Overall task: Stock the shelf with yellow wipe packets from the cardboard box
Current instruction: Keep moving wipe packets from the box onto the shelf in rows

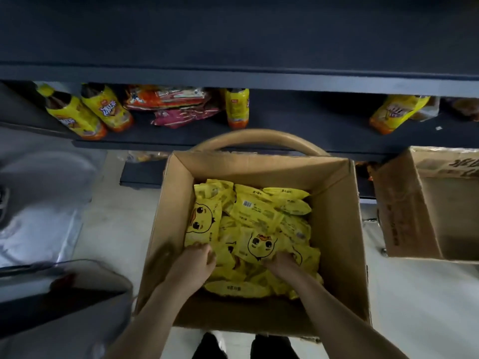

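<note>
An open cardboard box [334, 229] stands on the floor in front of me, holding a loose heap of yellow wipe packets [256, 216] printed with a duck face. Both my hands reach down into the heap at its near side. My left hand [194, 263] lies on the packets with its fingers curled into them near the left wall. My right hand [281, 264] digs its fingers under a duck-face packet [259, 243]. The fingertips of both are partly buried. The dark shelf [298, 125] runs across beyond the box.
On the shelf stand yellow-labelled drink bottles [103, 107] at left, one [237, 107] in the middle, one [396, 112] at right, plus red snack bags [171, 99]. A second cardboard box [404, 211] sits at right. Grey bins [51, 294] stand at left.
</note>
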The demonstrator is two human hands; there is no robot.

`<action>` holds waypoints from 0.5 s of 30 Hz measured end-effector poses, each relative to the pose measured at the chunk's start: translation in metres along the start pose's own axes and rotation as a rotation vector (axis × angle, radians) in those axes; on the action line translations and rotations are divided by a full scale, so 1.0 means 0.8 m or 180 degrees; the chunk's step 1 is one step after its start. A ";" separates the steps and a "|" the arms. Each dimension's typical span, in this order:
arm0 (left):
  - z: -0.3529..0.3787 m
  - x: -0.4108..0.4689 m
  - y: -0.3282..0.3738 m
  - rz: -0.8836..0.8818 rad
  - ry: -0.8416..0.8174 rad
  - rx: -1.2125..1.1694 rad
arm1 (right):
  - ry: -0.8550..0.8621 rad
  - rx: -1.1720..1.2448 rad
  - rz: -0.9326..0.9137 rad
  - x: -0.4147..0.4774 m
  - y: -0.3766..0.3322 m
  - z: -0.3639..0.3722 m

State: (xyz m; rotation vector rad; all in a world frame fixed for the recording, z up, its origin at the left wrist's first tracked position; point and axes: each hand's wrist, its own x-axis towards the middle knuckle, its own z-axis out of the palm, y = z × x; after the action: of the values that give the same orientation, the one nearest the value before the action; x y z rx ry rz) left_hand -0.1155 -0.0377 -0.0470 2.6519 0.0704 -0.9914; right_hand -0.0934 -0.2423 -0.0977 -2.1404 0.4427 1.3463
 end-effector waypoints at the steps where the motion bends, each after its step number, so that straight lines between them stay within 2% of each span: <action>1: 0.004 0.005 0.000 -0.0057 -0.0033 -0.0051 | -0.0004 0.0176 0.0070 0.010 -0.001 0.005; 4: 0.014 0.018 -0.005 -0.0254 -0.0073 -0.0232 | -0.0064 0.0947 0.0492 0.040 -0.009 0.022; 7: 0.020 0.038 -0.015 -0.0469 -0.0059 -0.0436 | -0.0117 0.2053 0.1026 0.062 -0.015 0.035; 8: 0.022 0.046 -0.018 -0.0532 -0.0046 -0.0492 | -0.0233 0.2424 0.1040 0.070 -0.013 0.039; 11: 0.031 0.067 -0.028 -0.0712 0.0115 -0.0866 | -0.0202 0.2556 0.0809 0.083 -0.004 0.055; 13: 0.034 0.077 -0.029 -0.0856 0.0232 -0.1140 | 0.0342 0.2761 0.0851 0.097 0.001 0.075; 15: 0.035 0.084 -0.025 -0.0976 0.0358 -0.1508 | 0.0485 0.3079 0.0847 0.114 0.003 0.081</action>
State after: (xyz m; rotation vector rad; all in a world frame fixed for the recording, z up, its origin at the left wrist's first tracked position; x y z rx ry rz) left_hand -0.0851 -0.0311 -0.1161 2.2888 0.6675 -0.7867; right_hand -0.1007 -0.2020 -0.2021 -1.3853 1.1878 0.8094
